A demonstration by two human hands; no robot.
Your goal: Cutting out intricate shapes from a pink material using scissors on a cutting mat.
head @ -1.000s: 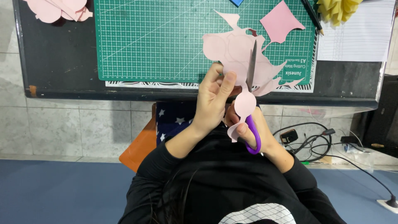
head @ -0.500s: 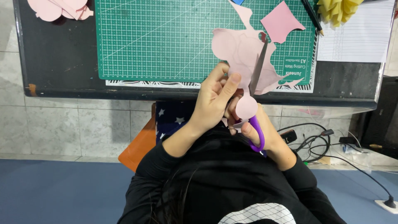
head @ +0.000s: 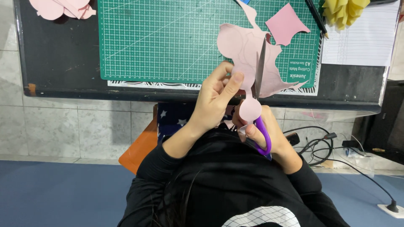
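Observation:
My left hand (head: 216,96) pinches the lower edge of an irregular pink paper sheet (head: 240,46), thumb and fingers closed on it in front of the dark desk. My right hand (head: 263,132) grips purple-handled scissors (head: 261,134) whose grey blades (head: 260,63) point up into the sheet, cutting along it. A round pink paper lobe (head: 250,108) hangs just above the handles. Both hands are over the desk's near edge, above my lap.
A green cutting mat (head: 168,38) lies on the dark desk (head: 59,54). On it rests a loose pink scrap (head: 286,23); pink cutouts (head: 59,7) sit far left. A pencil (head: 315,17), yellow paper flower (head: 343,9) and lined paper (head: 362,40) lie right. Cables (head: 324,141) cross the floor.
The pink sheet has turned and shifted up and left in my left hand. The scissor blades have advanced further up into the paper.

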